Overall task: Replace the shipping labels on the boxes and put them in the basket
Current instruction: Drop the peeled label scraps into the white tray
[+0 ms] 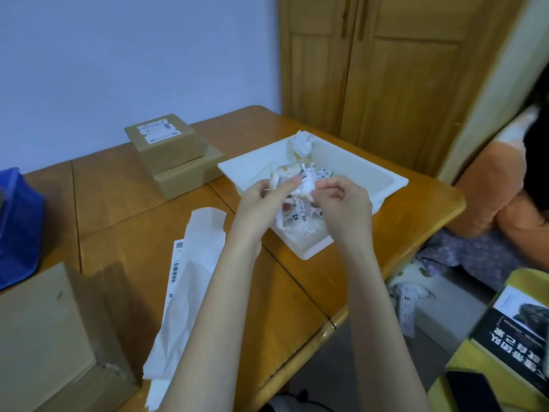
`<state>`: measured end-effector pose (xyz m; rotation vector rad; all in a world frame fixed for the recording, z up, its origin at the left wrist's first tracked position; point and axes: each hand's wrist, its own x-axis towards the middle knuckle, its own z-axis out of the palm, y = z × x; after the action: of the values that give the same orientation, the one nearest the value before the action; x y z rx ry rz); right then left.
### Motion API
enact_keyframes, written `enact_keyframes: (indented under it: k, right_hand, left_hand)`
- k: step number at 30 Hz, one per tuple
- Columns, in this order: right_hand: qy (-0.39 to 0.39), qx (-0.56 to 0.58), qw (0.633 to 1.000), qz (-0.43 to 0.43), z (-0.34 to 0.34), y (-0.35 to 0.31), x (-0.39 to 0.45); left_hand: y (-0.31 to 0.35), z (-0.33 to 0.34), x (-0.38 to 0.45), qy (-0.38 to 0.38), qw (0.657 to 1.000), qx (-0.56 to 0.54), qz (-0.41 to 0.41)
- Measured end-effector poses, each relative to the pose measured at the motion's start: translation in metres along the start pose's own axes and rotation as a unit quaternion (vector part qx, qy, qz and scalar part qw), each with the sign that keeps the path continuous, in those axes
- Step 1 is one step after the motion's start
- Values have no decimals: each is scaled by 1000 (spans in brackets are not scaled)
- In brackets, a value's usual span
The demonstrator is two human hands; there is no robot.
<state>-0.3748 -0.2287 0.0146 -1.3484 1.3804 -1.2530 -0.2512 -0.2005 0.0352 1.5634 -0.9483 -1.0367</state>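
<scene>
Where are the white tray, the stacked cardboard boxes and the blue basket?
white tray [383, 178]: head view, bare far right rim.
stacked cardboard boxes [170, 151]: head view, front side of the upper box.
blue basket [19, 230]: head view, its side wall at the left edge.

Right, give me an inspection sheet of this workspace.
Surface: wooden table, bare in patches.
Job's things: two stacked boxes, top one labelled; larger box near left; label sheets; blue basket at left edge.
Clutter: white tray holding crumpled label scraps.
Hands: left hand and right hand both pinch a crumpled label over the tray.
Cables: nothing seen.
Surroundings: wooden doors; book at right.
</scene>
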Motion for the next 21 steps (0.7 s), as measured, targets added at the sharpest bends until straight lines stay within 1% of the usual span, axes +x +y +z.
enact_keyframes:
  k: [3, 5, 7, 8, 9, 10, 12, 13, 15, 17, 21]
  right_hand:
    - [59, 11, 998, 0, -4, 3, 19]
    - [79, 0, 997, 6, -6, 7, 32]
    - [82, -61, 995, 7, -7, 11, 41]
    - [81, -105, 991, 0, -6, 13, 45]
    - [76, -147, 986, -10, -5, 16, 48]
    - [65, -186, 980, -17, -3, 17, 50]
    - [30, -266, 963, -18, 2, 21, 55]
    - [11, -310, 950, -20, 5, 22, 57]
    - [-10, -384, 923, -24, 11, 24, 61]
    - [-12, -427, 904, -14, 14, 25, 62]
    - [-25, -531, 847, -18, 18, 28, 59]
  left_hand:
    - [-2, 4, 3, 29, 998, -50, 0]
    - [-11, 6, 5, 102, 988, -112, 12]
    - [-25, 7, 10, 196, 969, -144, 33]
    - [-33, 6, 12, 223, 964, -140, 30]
    - [-40, 6, 14, 228, 965, -128, 9]
    - [-47, 6, 17, 212, 970, -117, -22]
    - [-58, 10, 19, 151, 979, -113, -79]
    - [-61, 13, 18, 126, 981, -117, -89]
    - [-63, 18, 17, 115, 983, -128, -70]
    - [-62, 20, 16, 113, 983, -135, -44]
    - [-60, 21, 15, 86, 982, -165, -44]
